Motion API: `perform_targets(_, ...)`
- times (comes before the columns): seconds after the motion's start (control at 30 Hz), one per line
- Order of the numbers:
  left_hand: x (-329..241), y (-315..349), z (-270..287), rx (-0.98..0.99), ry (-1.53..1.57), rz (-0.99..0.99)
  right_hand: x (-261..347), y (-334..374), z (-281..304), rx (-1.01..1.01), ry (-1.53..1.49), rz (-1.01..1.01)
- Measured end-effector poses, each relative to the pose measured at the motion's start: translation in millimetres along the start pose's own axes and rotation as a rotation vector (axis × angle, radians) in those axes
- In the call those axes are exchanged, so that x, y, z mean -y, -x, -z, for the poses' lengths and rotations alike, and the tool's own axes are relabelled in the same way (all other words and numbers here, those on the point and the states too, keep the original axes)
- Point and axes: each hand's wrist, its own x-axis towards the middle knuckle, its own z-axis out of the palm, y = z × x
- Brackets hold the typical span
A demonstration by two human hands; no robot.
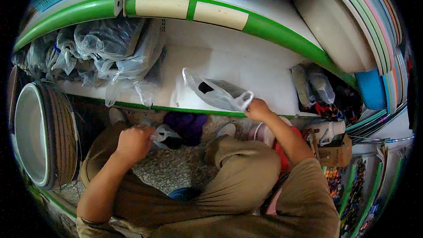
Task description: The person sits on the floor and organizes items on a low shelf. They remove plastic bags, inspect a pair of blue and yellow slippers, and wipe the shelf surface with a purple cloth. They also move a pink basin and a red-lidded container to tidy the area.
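Note:
My right hand [259, 109] is closed on one handle of a whitish, see-through plastic carrier bag [220, 93]. The bag lies spread over the front of the white shelf [246, 64], with a black patch or thing showing at it. Lower and to the left, my left hand [134, 143] is closed on the top of a small clear plastic bag [168, 137]. Something dark sits in that bag, too unclear to name, and it hangs above the floor between my legs. Behind it on the floor is a dark purple bundle [187, 127].
Clear bags of dark goods [110, 39] are piled on the shelf's left. Nested metal basins [33, 134] stand at far left. Stacked coloured basins [352, 26] lean at upper right, above a cardboard box [335, 154]. A green shelf edge [282, 37] runs across overhead.

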Motion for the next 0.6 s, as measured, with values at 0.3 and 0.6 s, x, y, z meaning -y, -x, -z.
perform_targets(0.3,2.1,-3.8,-7.3,-0.085,-0.008,-0.044,-25.6,34.4,75.7,-0.006,-0.014,-0.071)
perform_targets(0.6,2.5,-10.9,-15.1,-0.082,-0.013,-0.032,125.1,-15.6,118.4,-0.314,-0.012,0.437)
